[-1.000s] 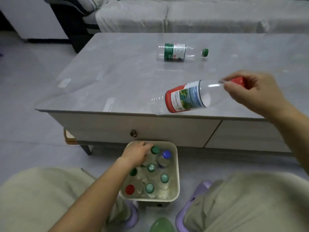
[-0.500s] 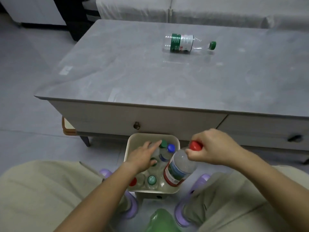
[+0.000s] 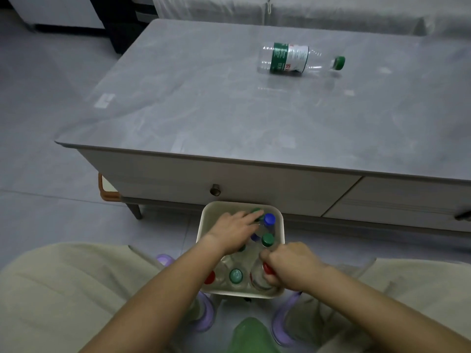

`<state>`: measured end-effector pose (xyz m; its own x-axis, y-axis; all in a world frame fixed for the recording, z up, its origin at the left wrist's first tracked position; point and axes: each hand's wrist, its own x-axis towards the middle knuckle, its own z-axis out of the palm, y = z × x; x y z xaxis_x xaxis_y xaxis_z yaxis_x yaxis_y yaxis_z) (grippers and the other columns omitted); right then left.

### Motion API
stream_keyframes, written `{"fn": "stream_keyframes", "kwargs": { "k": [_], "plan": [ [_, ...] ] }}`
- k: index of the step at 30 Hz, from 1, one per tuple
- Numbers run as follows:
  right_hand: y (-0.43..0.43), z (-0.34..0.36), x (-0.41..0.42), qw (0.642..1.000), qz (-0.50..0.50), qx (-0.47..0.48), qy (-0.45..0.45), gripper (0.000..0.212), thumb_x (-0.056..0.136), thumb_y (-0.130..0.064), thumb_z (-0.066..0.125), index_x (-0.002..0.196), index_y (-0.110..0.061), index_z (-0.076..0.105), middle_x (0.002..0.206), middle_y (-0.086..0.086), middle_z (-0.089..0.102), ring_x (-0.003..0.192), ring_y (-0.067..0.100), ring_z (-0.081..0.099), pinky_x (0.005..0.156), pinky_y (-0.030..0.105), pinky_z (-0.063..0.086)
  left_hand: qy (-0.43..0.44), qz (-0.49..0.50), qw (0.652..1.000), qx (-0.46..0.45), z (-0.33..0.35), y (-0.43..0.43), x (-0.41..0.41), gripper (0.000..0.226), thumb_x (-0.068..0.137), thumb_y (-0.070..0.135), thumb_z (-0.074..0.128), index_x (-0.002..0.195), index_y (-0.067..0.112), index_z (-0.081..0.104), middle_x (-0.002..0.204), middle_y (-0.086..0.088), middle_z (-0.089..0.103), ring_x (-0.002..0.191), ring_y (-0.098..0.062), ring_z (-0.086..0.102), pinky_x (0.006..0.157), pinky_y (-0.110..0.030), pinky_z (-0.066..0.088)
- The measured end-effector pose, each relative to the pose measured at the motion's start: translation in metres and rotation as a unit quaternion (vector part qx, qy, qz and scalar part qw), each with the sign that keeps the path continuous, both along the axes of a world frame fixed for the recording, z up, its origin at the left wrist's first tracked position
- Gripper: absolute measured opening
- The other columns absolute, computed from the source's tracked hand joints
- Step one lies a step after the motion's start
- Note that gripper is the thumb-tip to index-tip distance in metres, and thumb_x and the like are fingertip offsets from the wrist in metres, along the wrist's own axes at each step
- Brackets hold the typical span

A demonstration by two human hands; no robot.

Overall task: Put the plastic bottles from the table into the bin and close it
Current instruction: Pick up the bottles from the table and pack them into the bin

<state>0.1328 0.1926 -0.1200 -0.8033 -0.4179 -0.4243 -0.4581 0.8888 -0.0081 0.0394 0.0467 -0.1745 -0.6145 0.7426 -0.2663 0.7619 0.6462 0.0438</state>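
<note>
A cream bin [image 3: 279,225] stands on the floor between my knees, holding several upright plastic bottles with green, blue and red caps. My right hand [image 3: 290,266] grips the red-capped bottle [image 3: 262,277] by its neck, upright in the bin's near right corner. My left hand [image 3: 233,230] lies flat on the bottles at the bin's far side, fingers spread over a green cap. One clear bottle with a green label and green cap [image 3: 295,58] lies on its side on the grey table [image 3: 204,110], far from both hands.
The table has drawers with a round knob [image 3: 215,190] just behind the bin. A grey sofa [image 3: 305,11] runs behind the table. Purple slippers [image 3: 204,312] flank the bin, and a green object [image 3: 251,335] sits in front of it. An orange-edged item [image 3: 105,189] lies under the table's left end.
My right hand carried the red-capped bottle down from over the table's edge and stood it in the bin's near right corner. My left hand stayed on the bottles, shifting slightly toward the far side.
</note>
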Motion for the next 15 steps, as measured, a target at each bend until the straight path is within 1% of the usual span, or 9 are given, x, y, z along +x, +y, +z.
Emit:
{"fn": "stream_keyframes", "kwargs": {
  "k": [1, 2, 5, 6, 8, 10, 11, 13, 15],
  "plan": [
    [-0.004, -0.003, -0.001, 1.000, 0.009, 0.003, -0.007, 0.031, 0.090, -0.033, 0.045, 0.109, -0.011, 0.056, 0.108, 0.016, 0.065, 0.094, 0.036, 0.062, 0.064, 0.033, 0.032, 0.018, 0.001, 1.000, 0.003, -0.001, 0.000, -0.003, 0.041, 0.090, 0.015, 0.050, 0.130, 0.020, 0.047, 0.157, 0.000, 0.021, 0.127, -0.029, 0.045, 0.078, -0.041, 0.046],
    [-0.008, -0.006, -0.001, 1.000, 0.018, 0.005, -0.016, 0.031, 0.091, -0.031, 0.045, 0.110, -0.009, 0.056, 0.109, 0.017, 0.065, 0.095, 0.036, 0.062, 0.062, 0.031, 0.031, 0.034, 0.008, 0.999, 0.008, -0.001, -0.002, -0.006, 0.037, 0.089, 0.015, 0.052, 0.125, 0.019, 0.049, 0.152, -0.003, 0.029, 0.118, -0.031, 0.051, 0.074, -0.041, 0.046],
    [-0.011, -0.018, -0.001, 0.999, 0.013, 0.001, -0.043, 0.032, 0.091, -0.030, 0.044, 0.111, -0.007, 0.056, 0.110, 0.018, 0.065, 0.097, 0.036, 0.062, 0.051, 0.027, 0.025, 0.050, 0.035, 0.998, 0.013, 0.006, -0.015, -0.021, 0.043, 0.087, 0.013, 0.052, 0.128, 0.020, 0.043, 0.132, -0.010, 0.044, 0.092, -0.033, 0.059, 0.066, -0.041, 0.051],
    [-0.009, -0.021, -0.004, 0.999, 0.002, -0.002, -0.050, 0.032, 0.091, -0.031, 0.044, 0.111, -0.008, 0.055, 0.110, 0.018, 0.065, 0.097, 0.037, 0.062, 0.052, 0.028, 0.026, 0.058, 0.049, 0.997, -0.005, 0.010, -0.022, -0.027, 0.036, 0.089, 0.013, 0.049, 0.125, 0.016, 0.046, 0.128, -0.012, 0.045, 0.089, -0.033, 0.059, 0.063, -0.041, 0.049],
    [-0.006, -0.025, -0.013, 0.998, -0.018, -0.002, -0.057, 0.032, 0.091, -0.032, 0.043, 0.110, -0.008, 0.055, 0.110, 0.017, 0.066, 0.097, 0.037, 0.062, 0.058, 0.030, 0.030, 0.049, 0.109, 0.993, -0.026, 0.008, -0.041, -0.035, 0.026, 0.094, 0.017, 0.041, 0.117, 0.008, 0.051, 0.128, -0.015, 0.044, 0.093, -0.035, 0.058, 0.064, -0.042, 0.046],
    [-0.004, -0.032, -0.020, 0.998, -0.019, -0.009, -0.055, 0.033, 0.091, -0.033, 0.043, 0.109, -0.009, 0.055, 0.110, 0.016, 0.066, 0.097, 0.036, 0.062, 0.065, 0.032, 0.032, -0.002, 0.178, 0.984, -0.015, -0.002, -0.059, -0.034, 0.031, 0.097, 0.027, 0.038, 0.118, 0.006, 0.047, 0.124, -0.016, 0.047, 0.095, -0.037, 0.059, 0.066, -0.043, 0.047],
    [-0.005, -0.036, -0.021, 0.999, -0.008, -0.013, -0.050, 0.033, 0.091, -0.033, 0.042, 0.108, -0.008, 0.055, 0.109, 0.016, 0.066, 0.096, 0.036, 0.062, 0.066, 0.032, 0.032, -0.027, 0.202, 0.979, -0.002, -0.008, -0.064, -0.030, 0.034, 0.097, 0.031, 0.037, 0.118, 0.006, 0.045, 0.121, -0.016, 0.047, 0.093, -0.039, 0.060, 0.064, -0.043, 0.046],
    [-0.005, -0.046, -0.016, 0.999, 0.006, -0.028, -0.045, 0.032, 0.091, -0.033, 0.041, 0.108, -0.008, 0.053, 0.105, 0.017, 0.067, 0.093, 0.036, 0.063, 0.066, 0.032, 0.032, -0.073, 0.232, 0.970, 0.012, -0.019, -0.063, -0.022, 0.032, 0.097, 0.029, 0.036, 0.116, 0.005, 0.043, 0.120, -0.018, 0.045, 0.089, -0.041, 0.060, 0.061, -0.041, 0.041],
    [-0.004, -0.057, -0.010, 0.997, 0.006, -0.054, -0.050, 0.030, 0.091, -0.033, 0.039, 0.109, -0.011, 0.050, 0.102, 0.017, 0.068, 0.089, 0.036, 0.064, 0.066, 0.033, 0.033, -0.094, 0.263, 0.960, 0.002, -0.023, -0.056, -0.025, 0.026, 0.096, 0.020, 0.038, 0.116, 0.004, 0.043, 0.122, -0.020, 0.044, 0.088, -0.042, 0.060, 0.063, -0.042, 0.042]
  ]
}}
